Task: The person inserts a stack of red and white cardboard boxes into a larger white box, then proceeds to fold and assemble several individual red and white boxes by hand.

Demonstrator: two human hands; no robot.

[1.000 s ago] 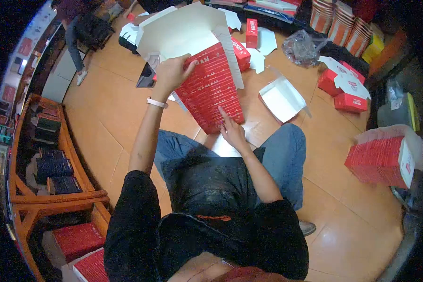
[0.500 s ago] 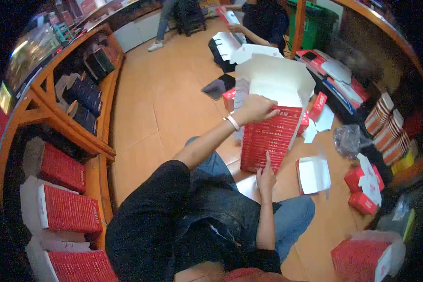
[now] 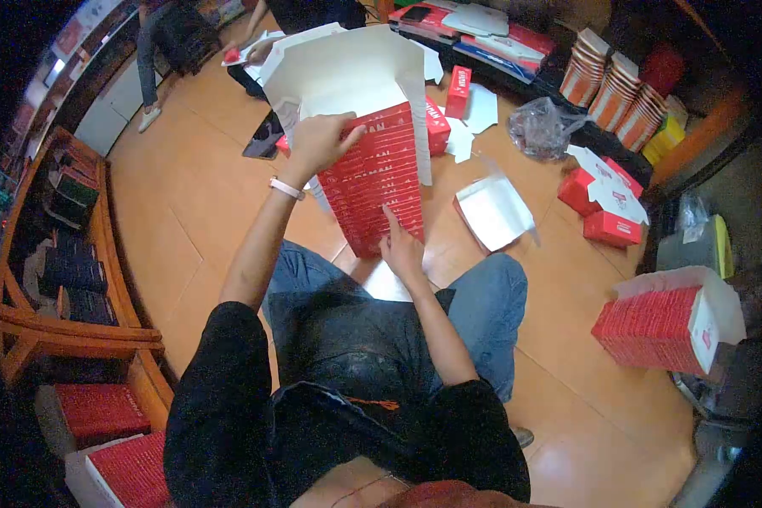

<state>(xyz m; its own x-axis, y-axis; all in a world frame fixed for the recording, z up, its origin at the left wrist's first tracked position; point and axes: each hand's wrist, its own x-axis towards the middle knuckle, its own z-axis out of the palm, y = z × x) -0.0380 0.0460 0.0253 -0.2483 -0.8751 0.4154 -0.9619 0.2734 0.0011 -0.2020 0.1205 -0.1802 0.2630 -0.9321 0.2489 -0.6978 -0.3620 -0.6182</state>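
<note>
A tall stack of nested red boxes (image 3: 381,173) with white lettering stands tilted in front of me, its open white flaps spread at the top. My left hand (image 3: 320,146), with a pale band at the wrist, grips the stack's upper left edge, fingers curled over the red face. Lower on that same face is my right hand (image 3: 402,252). Its index finger is stretched out against the box edges while the other fingers curl in, holding nothing.
An open white box (image 3: 497,214) lies on the floor to the right. Beyond are folded red boxes (image 3: 605,203), a crumpled plastic bag (image 3: 540,129) and striped cup stacks (image 3: 611,91). Another red box stack (image 3: 652,326) stands far right. Wooden shelving (image 3: 76,334) lines the left; people sit and stand behind.
My view has turned right, so the scene shifts left. The left hand keeps its grip on the stack. My right index finger remains on the red box edges.
</note>
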